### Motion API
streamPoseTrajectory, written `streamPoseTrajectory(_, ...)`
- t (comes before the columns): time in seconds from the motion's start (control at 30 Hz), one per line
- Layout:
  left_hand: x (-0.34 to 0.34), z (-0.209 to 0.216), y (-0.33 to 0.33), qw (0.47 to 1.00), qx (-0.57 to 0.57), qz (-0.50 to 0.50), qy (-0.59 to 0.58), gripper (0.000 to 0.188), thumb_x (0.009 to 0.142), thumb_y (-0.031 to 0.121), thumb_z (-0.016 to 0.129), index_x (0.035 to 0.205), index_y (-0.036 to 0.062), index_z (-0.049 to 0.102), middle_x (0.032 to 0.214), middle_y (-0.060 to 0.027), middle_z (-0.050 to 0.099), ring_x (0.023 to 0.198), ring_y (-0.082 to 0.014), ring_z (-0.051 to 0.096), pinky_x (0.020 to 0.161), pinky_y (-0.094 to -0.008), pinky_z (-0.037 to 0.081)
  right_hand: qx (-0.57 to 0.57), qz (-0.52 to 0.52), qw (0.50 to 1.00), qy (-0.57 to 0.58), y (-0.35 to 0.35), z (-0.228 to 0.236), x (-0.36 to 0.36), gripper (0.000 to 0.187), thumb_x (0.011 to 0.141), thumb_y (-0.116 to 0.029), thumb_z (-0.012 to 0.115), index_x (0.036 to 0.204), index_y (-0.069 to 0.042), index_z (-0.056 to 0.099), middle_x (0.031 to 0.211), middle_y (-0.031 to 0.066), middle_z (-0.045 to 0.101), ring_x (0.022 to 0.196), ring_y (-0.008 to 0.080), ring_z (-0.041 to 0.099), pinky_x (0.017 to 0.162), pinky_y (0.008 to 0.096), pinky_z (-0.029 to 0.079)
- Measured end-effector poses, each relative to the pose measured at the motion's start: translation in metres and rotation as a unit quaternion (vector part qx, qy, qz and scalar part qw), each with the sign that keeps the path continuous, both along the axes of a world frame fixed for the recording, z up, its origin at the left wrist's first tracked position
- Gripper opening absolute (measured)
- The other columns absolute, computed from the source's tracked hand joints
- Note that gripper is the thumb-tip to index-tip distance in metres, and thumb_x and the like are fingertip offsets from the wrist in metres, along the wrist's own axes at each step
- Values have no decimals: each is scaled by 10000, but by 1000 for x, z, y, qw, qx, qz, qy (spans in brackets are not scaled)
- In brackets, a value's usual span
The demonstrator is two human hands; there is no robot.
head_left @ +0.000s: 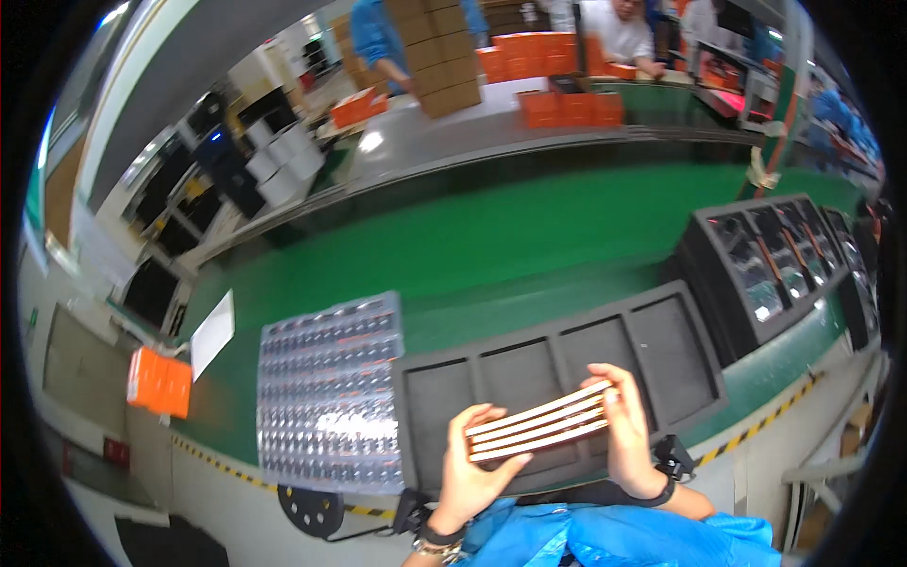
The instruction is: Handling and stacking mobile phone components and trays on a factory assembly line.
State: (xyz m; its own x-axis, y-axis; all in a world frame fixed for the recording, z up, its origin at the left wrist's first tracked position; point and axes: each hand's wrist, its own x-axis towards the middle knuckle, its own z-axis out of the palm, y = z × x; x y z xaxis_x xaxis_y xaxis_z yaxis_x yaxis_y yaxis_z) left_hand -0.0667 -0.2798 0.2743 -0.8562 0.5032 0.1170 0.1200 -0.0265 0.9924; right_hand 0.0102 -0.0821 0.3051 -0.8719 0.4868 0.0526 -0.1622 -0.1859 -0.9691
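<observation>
Between my hands is a stack of several thin flat pieces with bright pale edges and dark orange-brown gaps; their exact kind is not clear. My left hand grips the left end, thumb along the near side. The right end sits in my right hand, its fingers closed round it. Both hands are above a black foam tray with several wide, shallow compartments. Left of that tray lies a clear plastic blister tray with rows of small pockets; glare hides part of it.
Black foam trays holding shiny packed items are stacked at the right on the green tabletop. Orange boxes and a white sheet are at the left edge. Across the bench, people stand near brown cartons and more orange boxes.
</observation>
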Motion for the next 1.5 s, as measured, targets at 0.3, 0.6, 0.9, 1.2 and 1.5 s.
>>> streamPoseTrajectory(0.3,-1,0,7,999,11,-19,30,959,758,161,904,1490,35,297,1505,-157,407,1454,-284,358,1220,-438,277,36,-91,995,-13,-14,-5,1,481,1089,-429,361,1336,-56,538,1216,116,605,1144,188,578,1005,337,443)
streamPoseTrajectory(0.6,-9,39,-112,984,31,178,1,531,835,-37,770,1321,31,570,1230,-99,654,1169,-181,630,1007,-310,525,60,-131,990,-7,-8,-25,-10,302,1098,-325,405,1174,-67,541,1095,76,551,1030,152,555,952,314,438)
streamPoseTrajectory(0.9,-16,-54,-216,784,-408,437,168,237,812,167,821,946,25,687,830,-64,593,768,-197,563,681,-337,479,92,-120,988,7,-9,-24,-10,289,1086,-322,367,1093,-64,498,1057,74,493,977,144,516,917,316,452)
streamPoseTrajectory(1.2,-32,-55,-215,812,-404,416,63,339,745,212,881,934,2,692,824,-69,604,705,-173,566,658,-325,500,97,-114,989,13,-6,-31,-8,306,1091,-334,367,1089,-58,498,1056,83,497,999,156,509,919,321,453)
streamPoseTrajectory(1.5,-36,-47,-214,812,-425,394,71,214,806,145,817,876,0,676,756,-112,649,643,-250,631,646,-367,530,105,-112,988,27,-6,-30,-9,288,1089,-314,373,1095,-51,491,1048,94,514,961,154,533,892,321,476)
